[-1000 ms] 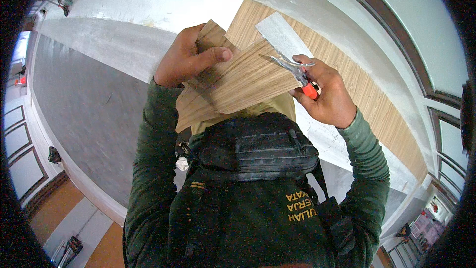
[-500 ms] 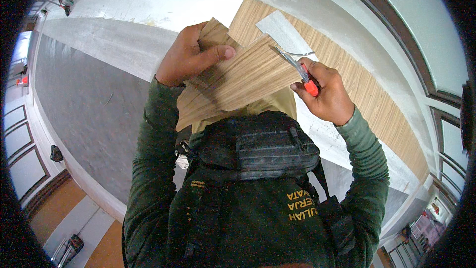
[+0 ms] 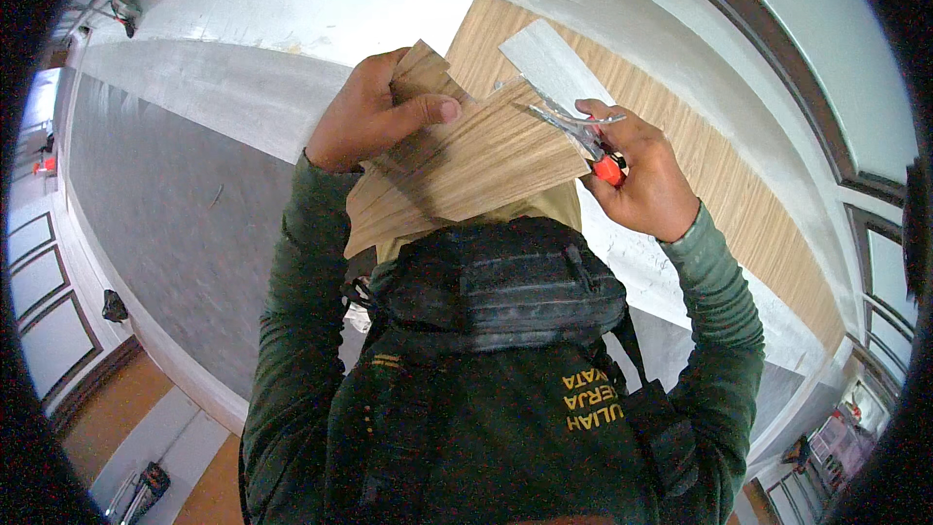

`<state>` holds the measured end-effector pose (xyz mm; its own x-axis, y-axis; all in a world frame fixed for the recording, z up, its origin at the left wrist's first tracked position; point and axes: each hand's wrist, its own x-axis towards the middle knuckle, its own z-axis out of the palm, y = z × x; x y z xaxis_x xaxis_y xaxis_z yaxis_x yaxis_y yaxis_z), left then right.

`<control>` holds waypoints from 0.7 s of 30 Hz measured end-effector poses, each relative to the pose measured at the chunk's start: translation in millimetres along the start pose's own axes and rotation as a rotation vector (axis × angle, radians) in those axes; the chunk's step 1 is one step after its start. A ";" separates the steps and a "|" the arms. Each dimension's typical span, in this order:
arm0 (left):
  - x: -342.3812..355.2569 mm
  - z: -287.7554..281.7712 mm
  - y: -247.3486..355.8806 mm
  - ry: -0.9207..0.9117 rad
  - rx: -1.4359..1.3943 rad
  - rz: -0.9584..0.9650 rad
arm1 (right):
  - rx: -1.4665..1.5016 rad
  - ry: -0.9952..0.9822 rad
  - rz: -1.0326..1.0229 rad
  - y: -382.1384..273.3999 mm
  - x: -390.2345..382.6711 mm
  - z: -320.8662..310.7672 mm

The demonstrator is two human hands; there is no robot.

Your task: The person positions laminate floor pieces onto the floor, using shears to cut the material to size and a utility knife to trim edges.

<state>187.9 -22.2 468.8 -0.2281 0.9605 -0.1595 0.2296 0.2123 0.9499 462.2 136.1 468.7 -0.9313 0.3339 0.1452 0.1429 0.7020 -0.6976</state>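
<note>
Wood-look sheet (image 3: 486, 156): at 12 o'clock of view centre, held up in front of the body; notched along its far edge.
Left hand (image 3: 382, 115): at 11 o'clock; grip pinched on the sheet, thumb across the face, fingers mostly hidden.
Right hand (image 3: 646, 175): at 2 o'clock; grip wrapped round the red handles of the cutters.
Cutters (image 3: 589, 141): blades point to 10 o'clock, over the sheet's right side; cannot tell whether they bite.
Sliver (image 3: 601, 121): thin, curved, beside the blades.
Pale piece (image 3: 544, 53): at 1 o'clock, lying on the wood-look strip (image 3: 748, 233).
Black bag (image 3: 515, 282): at 6 o'clock from the sheet, against the body.
Grey floor (image 3: 175, 204): at 9 o'clock.
</note>
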 end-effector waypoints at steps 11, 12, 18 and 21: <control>4.2 10.0 3.2 0.016 0.162 0.044 | 0.028 0.067 0.047 7.2 -11.7 7.8; 5.1 10.4 1.2 0.027 0.182 0.046 | 0.034 0.051 0.077 6.5 -11.5 6.7; 9.2 13.1 5.1 0.036 0.276 0.029 | 0.062 0.068 0.091 12.2 -16.3 8.6; 9.8 15.6 5.3 0.041 0.235 0.034 | 0.078 0.087 0.098 13.7 -18.3 12.0</control>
<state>201.6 -8.9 468.1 -0.2535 0.9607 -0.1132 0.4504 0.2207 0.8651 477.2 132.1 448.0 -0.8812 0.4540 0.1316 0.2019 0.6133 -0.7636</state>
